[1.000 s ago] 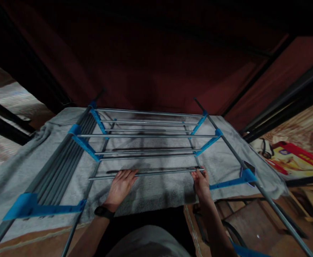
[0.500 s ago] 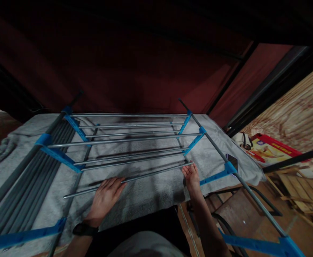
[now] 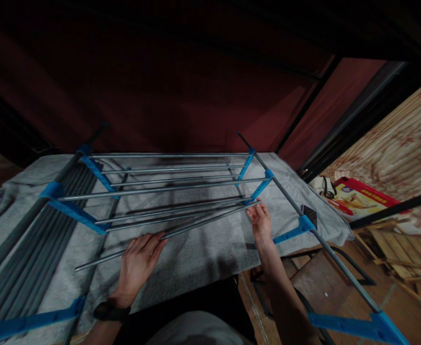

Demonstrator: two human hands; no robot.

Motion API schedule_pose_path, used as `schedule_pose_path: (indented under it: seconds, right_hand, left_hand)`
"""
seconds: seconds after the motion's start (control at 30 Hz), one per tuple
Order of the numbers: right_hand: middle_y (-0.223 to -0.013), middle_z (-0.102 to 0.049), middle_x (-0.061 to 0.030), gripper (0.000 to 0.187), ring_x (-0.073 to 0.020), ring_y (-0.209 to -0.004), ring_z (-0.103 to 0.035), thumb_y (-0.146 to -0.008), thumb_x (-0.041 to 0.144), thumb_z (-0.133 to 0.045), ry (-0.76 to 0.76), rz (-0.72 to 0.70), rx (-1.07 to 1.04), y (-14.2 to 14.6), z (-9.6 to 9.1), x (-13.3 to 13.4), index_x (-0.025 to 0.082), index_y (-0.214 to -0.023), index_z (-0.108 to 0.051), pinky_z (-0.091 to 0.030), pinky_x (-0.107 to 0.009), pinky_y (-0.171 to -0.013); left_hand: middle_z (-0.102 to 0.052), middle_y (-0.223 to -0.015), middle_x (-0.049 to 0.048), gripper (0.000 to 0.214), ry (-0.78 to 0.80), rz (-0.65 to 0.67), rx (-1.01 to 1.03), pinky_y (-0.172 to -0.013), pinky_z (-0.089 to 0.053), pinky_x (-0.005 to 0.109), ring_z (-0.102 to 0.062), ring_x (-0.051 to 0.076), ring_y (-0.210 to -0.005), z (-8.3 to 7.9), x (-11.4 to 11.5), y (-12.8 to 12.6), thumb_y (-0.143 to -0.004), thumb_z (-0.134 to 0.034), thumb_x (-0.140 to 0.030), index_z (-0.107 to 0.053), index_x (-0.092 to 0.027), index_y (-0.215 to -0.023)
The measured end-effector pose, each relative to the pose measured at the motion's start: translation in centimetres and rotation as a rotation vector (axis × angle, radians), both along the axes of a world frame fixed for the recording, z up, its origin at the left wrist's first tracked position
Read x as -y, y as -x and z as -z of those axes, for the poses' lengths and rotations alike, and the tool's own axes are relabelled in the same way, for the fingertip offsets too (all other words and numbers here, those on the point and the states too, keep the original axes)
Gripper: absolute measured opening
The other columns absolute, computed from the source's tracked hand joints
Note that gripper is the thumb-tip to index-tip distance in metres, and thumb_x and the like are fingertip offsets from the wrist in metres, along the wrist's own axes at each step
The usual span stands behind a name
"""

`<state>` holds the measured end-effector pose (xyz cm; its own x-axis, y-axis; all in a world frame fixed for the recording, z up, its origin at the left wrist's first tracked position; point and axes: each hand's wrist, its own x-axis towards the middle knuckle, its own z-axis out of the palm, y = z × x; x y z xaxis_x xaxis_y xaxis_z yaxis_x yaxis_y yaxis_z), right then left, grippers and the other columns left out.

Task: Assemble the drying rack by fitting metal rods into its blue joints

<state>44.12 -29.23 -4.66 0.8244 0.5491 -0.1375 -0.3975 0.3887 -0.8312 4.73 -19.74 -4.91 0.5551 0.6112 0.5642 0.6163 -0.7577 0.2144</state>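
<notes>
A loose grey metal tube (image 3: 206,222) slants across the front of a rack, its right end higher than its left. My left hand (image 3: 140,261) is wrapped over the tube left of its middle. At the right end, my right hand (image 3: 260,220) pinches the tube with its fingertips, close to a blue plastic bracket (image 3: 259,189). The rack has several crossbars (image 3: 167,188) running between blue brackets on the left and right, including a left bracket (image 3: 76,211). My left palm and the grip beneath it are partly hidden.
Several spare tubes (image 3: 48,249) lie bundled at the left on a grey blanket (image 3: 210,256). A phone (image 3: 309,215) rests near the right edge. Beyond it are a red and yellow box (image 3: 365,199), a chair (image 3: 321,275) and wooden slats (image 3: 401,251).
The loose tube's right end has risen toward the right blue bracket, moved by my right hand. Its left end has shifted slightly left and down, so the tube slants more.
</notes>
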Motion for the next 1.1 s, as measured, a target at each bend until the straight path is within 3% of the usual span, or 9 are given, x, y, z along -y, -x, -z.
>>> schedule_pose_path:
  seconds: [0.2, 0.43, 0.77, 1.1]
  right_hand:
    - [-0.083, -0.073, 0.0063, 0.034, -0.0107, -0.074, -0.072, -0.073, 0.028, -0.086, -0.017, -0.02, 0.005, 0.0, -0.6, -0.5, 0.024, -0.099, -0.064, -0.058, -0.023, -0.071]
    - [-0.1, -0.078, -0.0012, 0.034, -0.0106, -0.081, -0.073, -0.079, 0.029, -0.08, 0.02, -0.094, 0.06, -0.2, -1.7, -1.0, 0.021, -0.11, -0.069, -0.058, -0.022, -0.072]
    - [-0.088, -0.076, 0.0, 0.021, -0.0119, -0.077, -0.073, -0.08, 0.027, -0.081, 0.01, -0.102, 0.034, -0.3, -2.1, -2.1, 0.021, -0.097, -0.07, -0.06, -0.022, -0.07]
    - [-0.087, -0.076, -0.0009, 0.021, -0.0121, -0.076, -0.073, -0.079, 0.029, -0.083, 0.02, -0.115, 0.032, -0.5, -2.2, -2.6, 0.021, -0.094, -0.07, -0.061, -0.022, -0.068]
  left_hand:
    - [-0.075, -0.094, 0.0055, 0.029, -0.023, -0.019, 0.036, -0.077, -0.046, 0.037, -0.067, 0.024, -0.084, 0.1, 0.0, -0.4, -0.106, -0.049, -0.041, -0.069, -0.021, -0.109]
    - [-0.075, -0.093, 0.0062, 0.028, -0.019, -0.048, 0.05, -0.076, -0.045, 0.037, -0.067, 0.025, -0.083, 0.2, -0.1, -0.7, -0.105, -0.051, -0.04, -0.07, -0.02, -0.11]
    - [-0.077, -0.093, 0.0074, 0.031, -0.024, -0.053, 0.061, -0.075, -0.044, 0.037, -0.069, 0.026, -0.084, -0.7, -0.3, -1.8, -0.105, -0.051, -0.041, -0.072, -0.019, -0.109]
    - [-0.077, -0.091, 0.0072, 0.033, -0.096, -0.073, 0.023, -0.076, -0.044, 0.039, -0.067, 0.026, -0.083, -1.0, -1.0, -1.7, -0.105, -0.05, -0.042, -0.072, -0.018, -0.108]
